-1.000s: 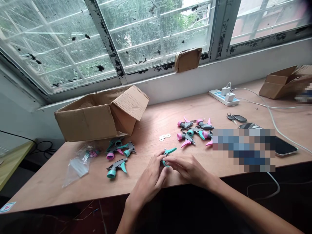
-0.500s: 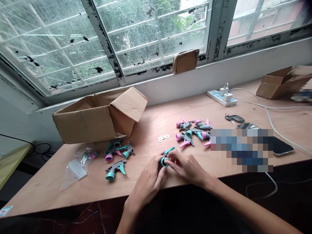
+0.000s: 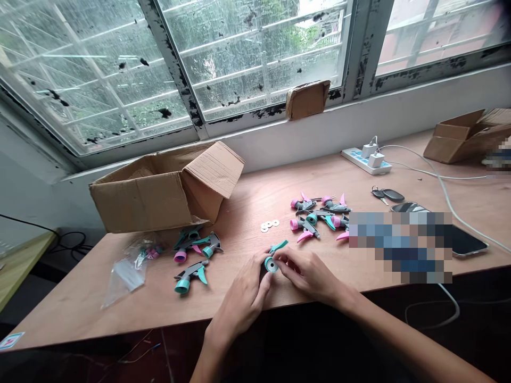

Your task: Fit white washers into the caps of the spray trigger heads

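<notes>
My left hand is closed around a trigger sprayer head with a teal lever, its open collar turned up toward me. A white washer with a dark centre hole shows inside the teal collar. My right hand has its fingers bent, the thumb and index tips at the collar's right edge. Beyond my hands, several loose white washers lie on the wood. To the left is a group of grey sprayer heads with teal or pink collars; another group lies to the right.
An open cardboard box stands at the back left, with a clear plastic bag of small coloured parts before it. On the right are a power strip, keys, a phone, white cables and another box.
My right fingertips have drawn back from the collar's mouth to its right edge, and the white washer inside has come into sight. My left hand keeps its hold.
</notes>
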`<action>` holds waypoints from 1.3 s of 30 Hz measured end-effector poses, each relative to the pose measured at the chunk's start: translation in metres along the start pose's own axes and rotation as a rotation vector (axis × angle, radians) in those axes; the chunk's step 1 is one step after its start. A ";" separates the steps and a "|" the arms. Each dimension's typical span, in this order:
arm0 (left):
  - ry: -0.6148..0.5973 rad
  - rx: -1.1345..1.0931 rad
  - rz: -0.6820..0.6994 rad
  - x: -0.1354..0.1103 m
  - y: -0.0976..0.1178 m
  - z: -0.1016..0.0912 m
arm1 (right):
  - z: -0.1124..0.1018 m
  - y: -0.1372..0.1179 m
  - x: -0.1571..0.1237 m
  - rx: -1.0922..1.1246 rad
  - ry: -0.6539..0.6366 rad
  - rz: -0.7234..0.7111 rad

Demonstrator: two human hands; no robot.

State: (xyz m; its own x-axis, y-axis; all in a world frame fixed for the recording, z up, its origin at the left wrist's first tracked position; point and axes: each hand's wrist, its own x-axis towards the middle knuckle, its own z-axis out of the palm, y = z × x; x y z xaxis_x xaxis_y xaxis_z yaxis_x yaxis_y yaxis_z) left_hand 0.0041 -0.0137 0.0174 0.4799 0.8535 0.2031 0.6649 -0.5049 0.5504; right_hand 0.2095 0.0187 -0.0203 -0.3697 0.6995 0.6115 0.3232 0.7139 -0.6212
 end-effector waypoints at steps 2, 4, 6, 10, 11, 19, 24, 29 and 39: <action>0.001 0.000 0.003 0.000 0.000 0.000 | 0.000 -0.001 -0.001 -0.039 0.002 -0.009; 0.000 0.004 0.004 0.000 -0.001 0.000 | 0.001 -0.002 -0.002 -0.090 -0.004 -0.026; -0.003 0.008 0.003 0.000 -0.001 0.000 | 0.001 -0.002 -0.002 -0.121 -0.010 -0.050; -0.019 0.010 -0.006 0.000 -0.002 0.001 | 0.002 -0.001 -0.003 -0.094 0.007 -0.074; -0.026 0.011 -0.010 0.000 -0.002 0.001 | 0.002 0.000 -0.002 -0.086 0.014 -0.077; -0.026 0.026 0.001 0.000 -0.002 0.000 | 0.002 0.001 -0.002 -0.084 0.009 -0.096; -0.047 0.044 0.000 0.001 -0.003 0.000 | 0.002 0.001 -0.002 -0.063 0.021 -0.112; -0.050 0.053 0.001 0.002 -0.003 -0.001 | 0.003 0.001 -0.003 -0.070 0.028 -0.096; -0.029 0.124 0.024 0.001 -0.011 0.005 | 0.005 0.002 -0.005 -0.207 -0.003 -0.120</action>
State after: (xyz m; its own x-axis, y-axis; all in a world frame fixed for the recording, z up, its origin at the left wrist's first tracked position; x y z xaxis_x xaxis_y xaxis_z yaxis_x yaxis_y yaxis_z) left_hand 0.0007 -0.0079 0.0078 0.5116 0.8378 0.1904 0.7180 -0.5386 0.4409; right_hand 0.2077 0.0169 -0.0272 -0.4189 0.6092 0.6734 0.4479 0.7837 -0.4303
